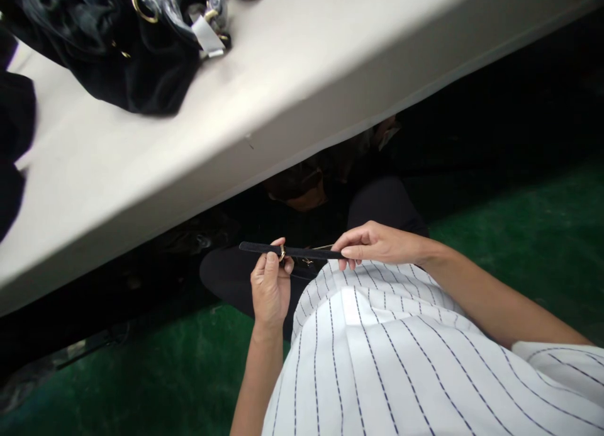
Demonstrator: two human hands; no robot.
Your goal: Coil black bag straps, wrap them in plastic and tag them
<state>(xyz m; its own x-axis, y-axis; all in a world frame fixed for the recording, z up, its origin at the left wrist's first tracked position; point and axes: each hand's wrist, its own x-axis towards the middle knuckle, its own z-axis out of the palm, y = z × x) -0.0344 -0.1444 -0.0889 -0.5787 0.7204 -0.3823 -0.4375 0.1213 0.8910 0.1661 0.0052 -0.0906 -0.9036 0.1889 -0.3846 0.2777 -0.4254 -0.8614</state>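
A narrow black strap (311,253) with a small gold-coloured buckle (282,253) stretches between my two hands above my lap. My left hand (272,285) pinches it at the buckle, thumb in front, and the strap's rounded end sticks out past the fingers to the left. My right hand (365,244) holds the other part between thumb and fingers, close to my striped shirt. A thin gold-coloured line and a small metal piece show just behind the strap; what they belong to I cannot make out.
A white-covered table (226,109) runs diagonally in front of me. On it lies a heap of black fabric items (136,65) with gold rings, clear plastic and a white tag (207,36). Dark things sit in shadow under the table. The floor (519,234) is green.
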